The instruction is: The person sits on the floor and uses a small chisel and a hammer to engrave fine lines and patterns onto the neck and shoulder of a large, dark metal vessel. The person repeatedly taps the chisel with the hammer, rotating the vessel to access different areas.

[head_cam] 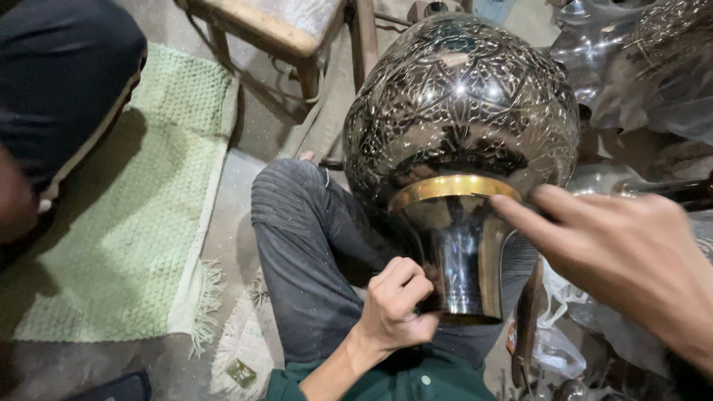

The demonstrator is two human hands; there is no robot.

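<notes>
Engraved dark vase (460, 104) lies across the lap, wooden chair (297, 30) close behind. Left hand (397, 304) fisted at its neck; right hand (631, 252) spread, forefinger touching the brass band (453, 186).

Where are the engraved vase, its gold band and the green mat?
engraved vase (460, 96), head view, on the patterned round body.
gold band (453, 186), head view, on the front of the ring below the body.
green mat (141, 215), head view, on its knobbly middle.
</notes>
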